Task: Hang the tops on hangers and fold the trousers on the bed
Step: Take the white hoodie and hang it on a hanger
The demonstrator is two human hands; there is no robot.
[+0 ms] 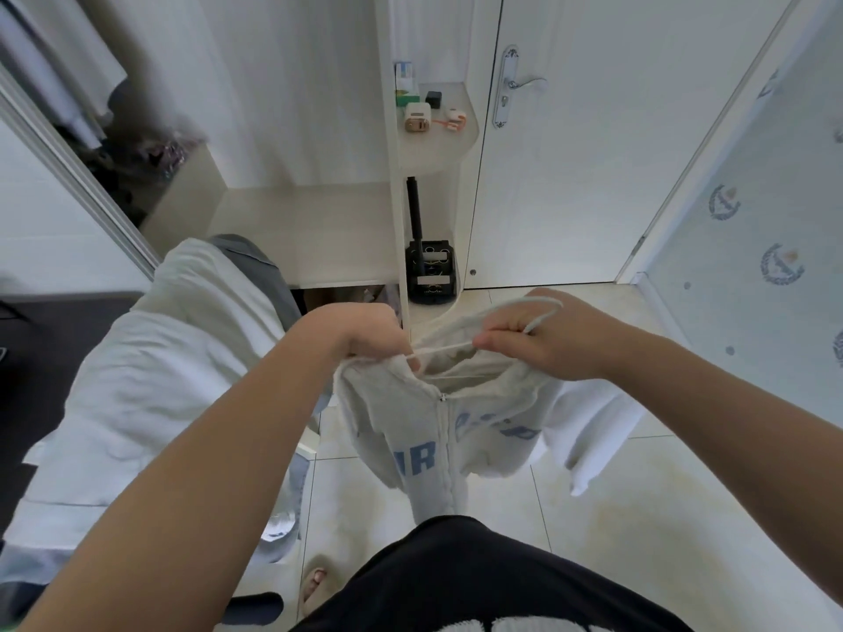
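1. Pale floor tiles (570, 517) run up to a white door (593, 175) with a silver handle (524, 83). Beside the door stands a rounded white shelf (438, 148) carrying a few small items.
2. A person stands over the floor holding a light grey zip hoodie (397, 417) in the air in front of the body. It hangs downward from both hands, clear of the floor, with blue letters across the chest.
3. The left hand (365, 335) has its fingers curled tight on the left edge of the hoodie's collar.
4. The right hand (543, 344) is clenched around a thin white hanger (538, 307) at the right side of the collar. The hanger's loop rises above the knuckles, and one thin arm reaches across the collar opening toward the left hand.
5. The zip (443, 431) is closed up to the neck.
6. A heap of white cloth (159, 358) lies to the person's left, with a grey garment (260, 266) at its far end.
7. A bare foot (314, 586) shows on the tiles below.
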